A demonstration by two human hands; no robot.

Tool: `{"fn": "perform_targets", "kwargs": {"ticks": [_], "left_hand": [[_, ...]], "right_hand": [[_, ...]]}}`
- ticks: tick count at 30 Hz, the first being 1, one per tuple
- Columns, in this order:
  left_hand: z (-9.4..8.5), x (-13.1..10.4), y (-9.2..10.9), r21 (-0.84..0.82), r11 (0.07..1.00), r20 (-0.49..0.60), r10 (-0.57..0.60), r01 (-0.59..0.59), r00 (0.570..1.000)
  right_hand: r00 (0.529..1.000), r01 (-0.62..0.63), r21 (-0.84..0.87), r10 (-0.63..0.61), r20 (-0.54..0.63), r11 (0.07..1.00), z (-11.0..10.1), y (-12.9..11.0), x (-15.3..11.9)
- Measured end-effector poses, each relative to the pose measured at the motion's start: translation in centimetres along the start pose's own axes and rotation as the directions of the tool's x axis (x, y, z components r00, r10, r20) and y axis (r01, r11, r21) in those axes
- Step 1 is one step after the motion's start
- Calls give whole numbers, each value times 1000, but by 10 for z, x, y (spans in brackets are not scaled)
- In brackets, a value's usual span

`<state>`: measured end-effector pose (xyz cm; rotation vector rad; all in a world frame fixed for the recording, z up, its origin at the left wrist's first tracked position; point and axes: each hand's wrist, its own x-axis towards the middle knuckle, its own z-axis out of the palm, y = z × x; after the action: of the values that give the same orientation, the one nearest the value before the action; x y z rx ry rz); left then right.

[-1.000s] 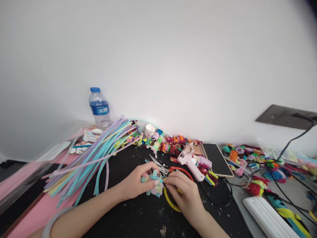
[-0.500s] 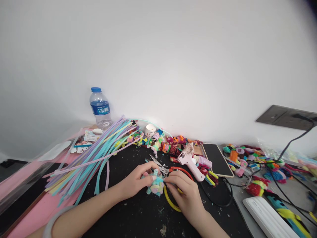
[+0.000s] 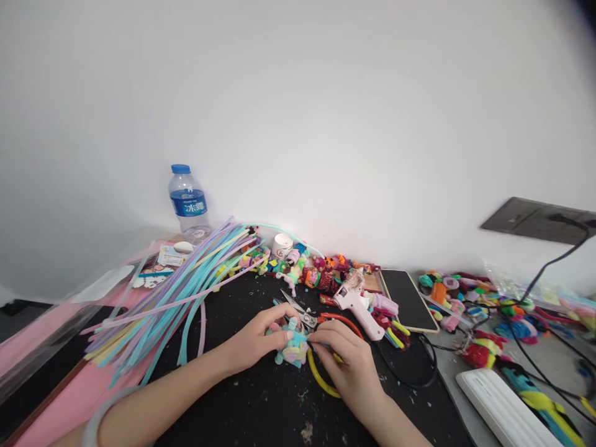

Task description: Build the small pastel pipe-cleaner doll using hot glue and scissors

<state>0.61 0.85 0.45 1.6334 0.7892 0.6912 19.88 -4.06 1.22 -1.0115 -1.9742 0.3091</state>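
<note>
A small fuzzy figure [image 3: 294, 351] in turquoise, pink and pale yellow is held over the black work surface. My left hand [image 3: 261, 340] grips it from the left, thumb across its front. My right hand [image 3: 342, 357] is closed in a pinch at the figure's right side; whatever lies between those fingertips is too small to make out. Just behind the figure lie scissors [image 3: 300, 308] with open metal blades, and their red and yellow handles [image 3: 321, 377] curve beside and under my right hand.
Pastel pipe cleaners [image 3: 186, 298] spread on the left before a water bottle [image 3: 189, 205]. A pink glue gun [image 3: 358, 307], a paper cup [image 3: 282, 245] and fuzzy figures line the back. A white power strip [image 3: 503, 406] and black cables are on the right.
</note>
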Motion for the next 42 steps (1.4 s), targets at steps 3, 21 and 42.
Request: {"fn": "perform_targets", "kwargs": {"ticks": [3, 21, 42], "left_hand": [[1, 0, 0, 2, 1000, -2, 6, -6, 1000], [-4, 5, 0, -211, 977, -48, 7, -17, 999], [-3, 6, -2, -242, 970, -80, 0, -20, 997]], "right_hand": [[1000, 1, -15, -1, -10, 1000, 0, 0, 1], [862, -490, -575, 264, -433, 655, -69, 52, 20], [498, -751, -660, 689, -526, 38, -97, 112, 21]]}}
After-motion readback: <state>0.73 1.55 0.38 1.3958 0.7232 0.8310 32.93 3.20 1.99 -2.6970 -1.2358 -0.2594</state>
